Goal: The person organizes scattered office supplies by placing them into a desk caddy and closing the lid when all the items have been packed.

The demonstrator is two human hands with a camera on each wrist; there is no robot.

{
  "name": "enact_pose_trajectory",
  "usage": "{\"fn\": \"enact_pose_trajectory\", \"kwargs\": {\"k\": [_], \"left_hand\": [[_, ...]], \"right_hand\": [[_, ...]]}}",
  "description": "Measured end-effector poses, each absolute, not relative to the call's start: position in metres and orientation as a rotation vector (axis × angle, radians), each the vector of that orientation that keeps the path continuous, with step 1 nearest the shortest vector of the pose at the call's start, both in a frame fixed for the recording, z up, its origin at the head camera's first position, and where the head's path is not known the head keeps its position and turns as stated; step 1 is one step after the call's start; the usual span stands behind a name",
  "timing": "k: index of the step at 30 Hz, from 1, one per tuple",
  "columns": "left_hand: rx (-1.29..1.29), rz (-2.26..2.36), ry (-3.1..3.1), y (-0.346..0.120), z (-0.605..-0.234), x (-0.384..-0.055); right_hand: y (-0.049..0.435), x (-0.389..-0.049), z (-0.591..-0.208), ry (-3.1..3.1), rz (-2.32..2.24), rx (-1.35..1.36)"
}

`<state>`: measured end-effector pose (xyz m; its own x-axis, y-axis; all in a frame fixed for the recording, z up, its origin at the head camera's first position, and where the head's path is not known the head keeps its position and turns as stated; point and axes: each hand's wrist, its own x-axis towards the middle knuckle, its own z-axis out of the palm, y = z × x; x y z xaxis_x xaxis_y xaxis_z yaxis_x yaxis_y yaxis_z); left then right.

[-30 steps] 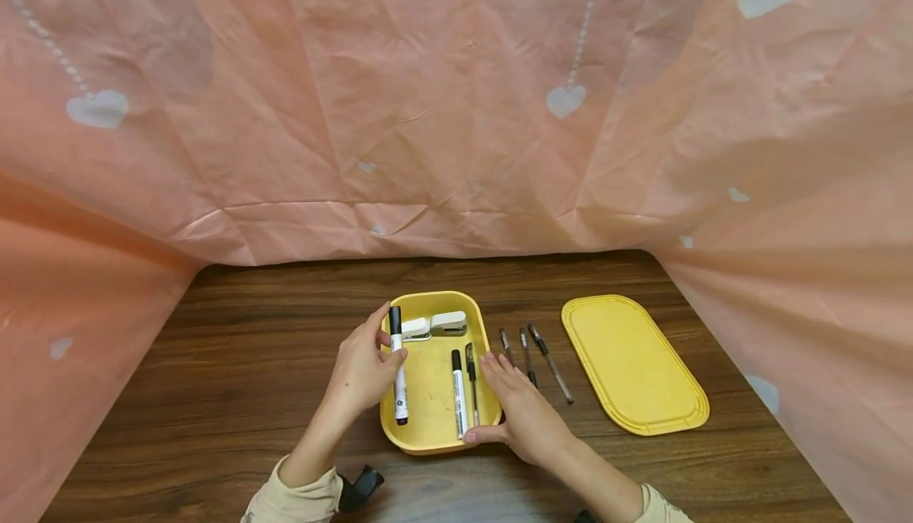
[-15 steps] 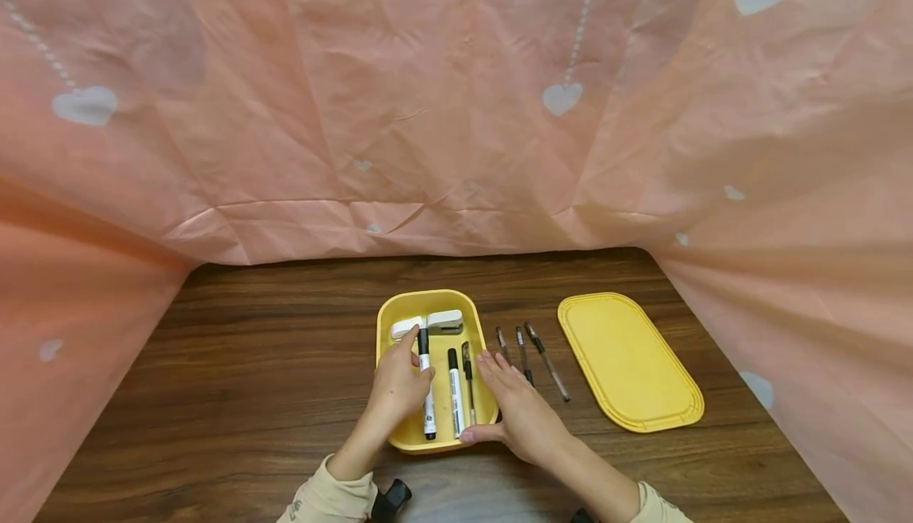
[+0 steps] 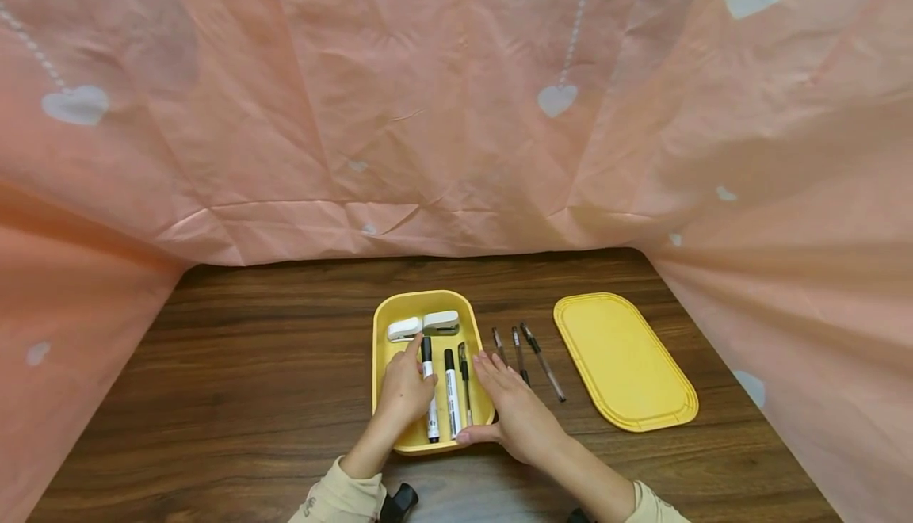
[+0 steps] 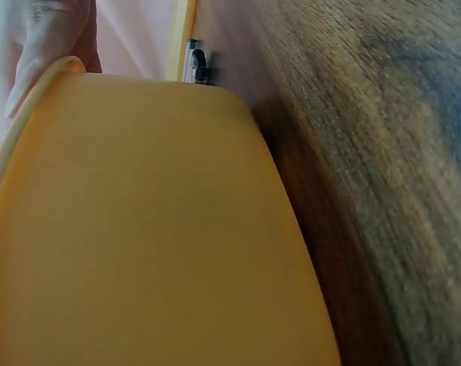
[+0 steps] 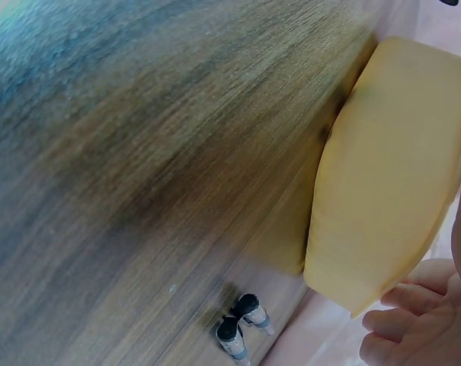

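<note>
In the head view my left hand [image 3: 405, 387] reaches into a yellow box [image 3: 376, 349] and pinches a black-capped white marker [image 3: 432, 421] between thumb and index finger. That marker lies lengthwise, close to a second white marker [image 3: 452, 400]. A black-capped gel pen [image 3: 465, 380] is beside them. Two small white staplers [image 3: 405, 329] occupy the box's far end. My right hand [image 3: 517, 408] rests on the right rim, fingers extended and thumb over the near corner. The right wrist view has its fingers [image 5: 398, 328] against the rim.
Several gel pens [image 3: 544, 364] lie on the wooden table [image 3: 250, 364] right of the box. Farther right is the flat yellow lid [image 3: 626, 360]. A pink curtain [image 3: 456, 111] with white hearts hangs around the table's back and sides.
My left hand has moved right with the marker, from the left rim into the box, lowering it alongside the other marker. The right hand stays on the rim.
</note>
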<state>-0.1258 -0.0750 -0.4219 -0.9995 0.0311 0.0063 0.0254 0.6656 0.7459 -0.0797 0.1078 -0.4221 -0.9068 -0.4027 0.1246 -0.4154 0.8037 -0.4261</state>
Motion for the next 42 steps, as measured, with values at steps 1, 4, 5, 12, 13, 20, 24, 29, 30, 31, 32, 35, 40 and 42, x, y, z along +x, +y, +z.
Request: {"fn": "enact_pose_trajectory", "kwargs": {"k": [1,4,5,12,13,20,24,29,30,31,32,35,40,42], "left_hand": [[0.046,1.279,2.861,-0.075,-0.422,-0.126],[0.027,1.267,2.858,-0.073,-0.422,-0.126],[0.017,1.263,2.856,-0.072,-0.422,-0.126],[-0.031,1.246,2.851,-0.068,-0.424,-0.125],[-0.036,1.244,2.848,-0.067,-0.424,-0.125],[-0.088,1.199,2.822,-0.064,-0.426,-0.126],[-0.087,1.195,2.818,-0.063,-0.428,-0.127],[-0.072,1.2,2.827,-0.062,-0.433,-0.128],[-0.07,1.202,2.829,-0.062,-0.434,-0.129],[-0.072,1.204,2.827,-0.062,-0.434,-0.129],[-0.073,1.205,2.825,-0.061,-0.434,-0.129],[-0.063,1.197,2.833,-0.061,-0.435,-0.131],[-0.028,1.156,2.854,-0.059,-0.435,-0.131],[-0.022,1.144,2.858,-0.059,-0.435,-0.131]], "right_hand": [[0.108,-0.08,-0.422,-2.958,0.707,0.669],[0.108,-0.079,-0.422,-2.964,0.704,0.665],[0.108,-0.079,-0.422,-2.965,0.707,0.664],[0.107,-0.08,-0.423,-2.974,0.718,0.659],[0.107,-0.08,-0.423,-2.975,0.718,0.657],[0.107,-0.081,-0.423,-2.966,0.698,0.668],[0.108,-0.08,-0.422,-2.956,0.679,0.676],[0.108,-0.081,-0.422,-2.959,0.688,0.681],[0.108,-0.081,-0.422,-2.961,0.691,0.681],[0.107,-0.081,-0.422,-2.964,0.694,0.68],[0.107,-0.081,-0.422,-2.966,0.698,0.68],[0.107,-0.081,-0.422,-2.971,0.702,0.679],[0.107,-0.081,-0.421,-2.968,0.693,0.676],[0.107,-0.081,-0.421,-2.962,0.689,0.678]]}}
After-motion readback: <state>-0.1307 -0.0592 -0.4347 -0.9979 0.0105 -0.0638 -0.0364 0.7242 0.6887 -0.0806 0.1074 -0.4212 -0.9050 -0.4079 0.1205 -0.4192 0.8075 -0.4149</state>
